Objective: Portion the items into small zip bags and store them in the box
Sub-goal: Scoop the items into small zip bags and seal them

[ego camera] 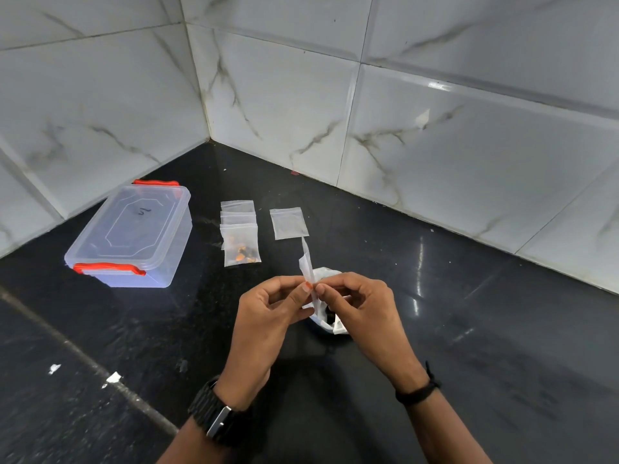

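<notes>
Head view | both hands, left hand (268,306) and right hand (355,303), pinch one zip bag (307,266) | lidded box (130,232) at 10 o'clock, contents unclear | filled bag (242,246) at 11 o'clock holds orange-brown bits

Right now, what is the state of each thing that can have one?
Box: lid on, red clips down.
Front bag of the stack: holds orange bits.
Single bag: flat, looks empty.
Held bag: pinched between both hands.
Left hand: pinching.
Right hand: pinching.

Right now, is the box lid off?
No, the clear lid sits on the box with both red latches in place.
</notes>
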